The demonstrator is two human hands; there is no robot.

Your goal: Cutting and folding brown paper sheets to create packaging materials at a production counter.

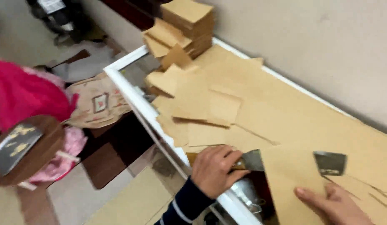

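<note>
Glass-topped bench (131, 89) by wall, strewn with brown sheets (210, 106) | my left hand (216, 168) gripping scraper (251, 160) at bench edge | my right hand (333, 206) spread flat on sheet (293, 183) | risk: blade may tear paper or nick my right fingers; stack (189, 25) may topple.

Loose paper sheets (210, 104) lie spread over the worktop (131, 89). A paper stack (189, 25) stands behind them against the wall (326, 46). The scraper (247, 160) lies before them, left of the nearest sheet (289, 183).
</note>
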